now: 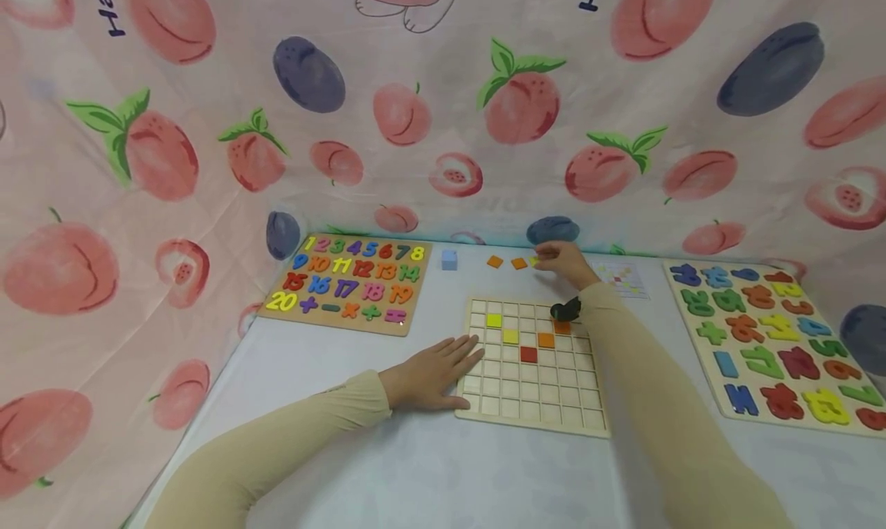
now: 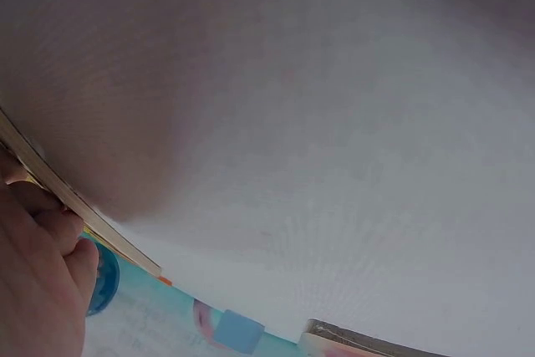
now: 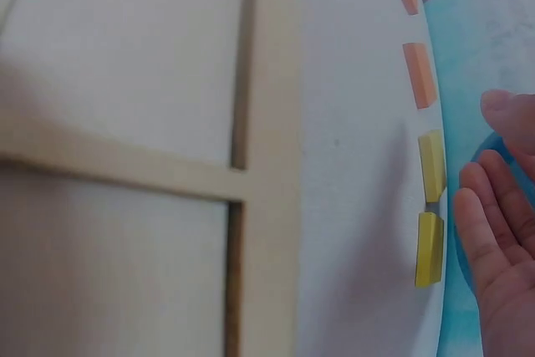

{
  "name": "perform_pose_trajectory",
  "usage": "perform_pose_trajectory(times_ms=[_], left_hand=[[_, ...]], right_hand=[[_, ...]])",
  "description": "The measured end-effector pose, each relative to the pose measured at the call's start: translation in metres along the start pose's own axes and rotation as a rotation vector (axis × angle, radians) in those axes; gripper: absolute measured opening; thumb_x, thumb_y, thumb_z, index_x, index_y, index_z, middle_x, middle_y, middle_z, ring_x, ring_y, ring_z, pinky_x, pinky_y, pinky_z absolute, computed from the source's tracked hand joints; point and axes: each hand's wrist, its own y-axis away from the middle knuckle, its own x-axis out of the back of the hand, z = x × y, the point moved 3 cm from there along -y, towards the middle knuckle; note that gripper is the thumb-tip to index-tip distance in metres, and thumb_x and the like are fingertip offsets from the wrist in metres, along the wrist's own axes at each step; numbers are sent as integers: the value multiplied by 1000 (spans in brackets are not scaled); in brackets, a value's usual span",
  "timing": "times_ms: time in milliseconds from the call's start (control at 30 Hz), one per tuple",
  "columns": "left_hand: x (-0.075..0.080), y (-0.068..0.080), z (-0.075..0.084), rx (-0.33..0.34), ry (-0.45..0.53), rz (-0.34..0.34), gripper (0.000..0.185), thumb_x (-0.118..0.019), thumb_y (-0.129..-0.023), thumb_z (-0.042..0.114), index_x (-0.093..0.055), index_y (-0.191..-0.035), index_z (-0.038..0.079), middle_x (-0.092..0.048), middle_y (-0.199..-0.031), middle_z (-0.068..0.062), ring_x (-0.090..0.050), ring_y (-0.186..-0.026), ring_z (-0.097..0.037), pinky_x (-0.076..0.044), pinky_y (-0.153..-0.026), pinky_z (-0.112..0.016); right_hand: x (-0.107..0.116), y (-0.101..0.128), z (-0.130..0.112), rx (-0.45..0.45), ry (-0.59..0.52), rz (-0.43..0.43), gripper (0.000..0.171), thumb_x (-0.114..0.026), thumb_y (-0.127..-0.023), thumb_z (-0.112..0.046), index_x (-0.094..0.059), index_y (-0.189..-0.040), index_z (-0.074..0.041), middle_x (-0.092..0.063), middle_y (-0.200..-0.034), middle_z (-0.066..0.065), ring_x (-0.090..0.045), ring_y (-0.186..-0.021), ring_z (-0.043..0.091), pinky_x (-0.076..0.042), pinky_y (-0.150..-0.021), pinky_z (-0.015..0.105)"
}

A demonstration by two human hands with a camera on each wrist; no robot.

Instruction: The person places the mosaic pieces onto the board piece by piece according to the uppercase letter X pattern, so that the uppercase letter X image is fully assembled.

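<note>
Item: wooden grid bd. (image 1: 564, 396), ctr. of white tbl. (image 1: 311, 460), directly in front of you; clock refs. below taken from its ctr. as you view it. Your L hand (image 1: 431, 374): at 9 o'clock, fingers straight, spread & released, tips touching bd. edge, thumb by the 8 o'clock corner. Your R hand (image 1: 567, 264): betw. 12 & 1 o'clock, beyond far edge, fingers released, loosely extended, tips by the two loose yellow tiles (image 3: 430, 250). Same row, toward 11: two loose orange tiles (image 1: 494, 261), flat on tbl., apart from each other. Set in bd.: five tiles in a V, viz. two set yellow tiles (image 1: 494, 321) toward 11, one red tile (image 1: 528, 354) near ctr., two set orange tiles (image 1: 546, 341) toward 1, farther one part hidden by black wrist cam. (image 1: 567, 309). Also: lt. blue block (image 1: 449, 261), betw. 10 & 11; number bd. w/ signs (image 1: 404, 327), 10; pattern card (image 1: 640, 289), betw. 1 & 2; 2nd number bd. (image 1: 709, 390), 3; fruit-print cloth (image 1: 429, 52), hung behind at 12.
</note>
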Motion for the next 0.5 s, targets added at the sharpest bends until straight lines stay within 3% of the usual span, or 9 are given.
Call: perform_pose_trajectory(times_ms=[500], left_hand=[[1,0,-1,-8,15,8,86,-38,-91,63,-11,-152,9,-9,-159,-13,-12,-147,-26,-16,-120,-37]], right_hand=[[-15,-13,-5,-34,85,-33,53,-63,-86,-1,-44,-136,6,-42,-142,26,-37,-134,38,-35,-110,48]])
